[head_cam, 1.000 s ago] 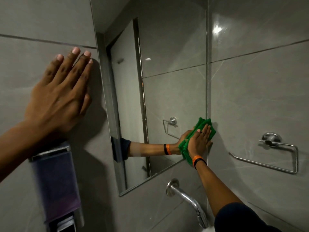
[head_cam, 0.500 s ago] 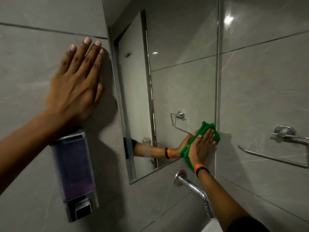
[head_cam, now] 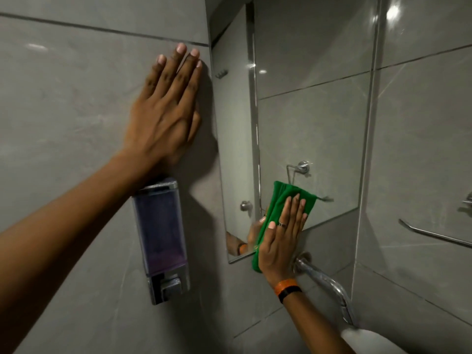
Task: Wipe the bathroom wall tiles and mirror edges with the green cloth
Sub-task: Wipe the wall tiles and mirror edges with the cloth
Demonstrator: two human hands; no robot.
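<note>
A folded green cloth [head_cam: 283, 200] lies flat against the lower part of the mirror [head_cam: 306, 118], overlapping its bottom edge. My right hand [head_cam: 281, 241] presses on the cloth with fingers spread; the palm covers its lower half. My left hand [head_cam: 166, 108] rests flat on the grey wall tiles [head_cam: 63, 111], fingers together, just left of the mirror's left edge and above the soap dispenser. It holds nothing.
A wall-mounted soap dispenser [head_cam: 161, 238] with purple liquid hangs under my left wrist. A chrome tap [head_cam: 327, 284] juts out below the mirror, over a white basin rim [head_cam: 367, 338]. A chrome towel ring [head_cam: 434, 233] is on the right wall.
My right hand has slid the cloth leftward along the mirror's bottom edge, away from the right corner. The view has shifted, so my left hand and the dispenser now sit nearer the centre.
</note>
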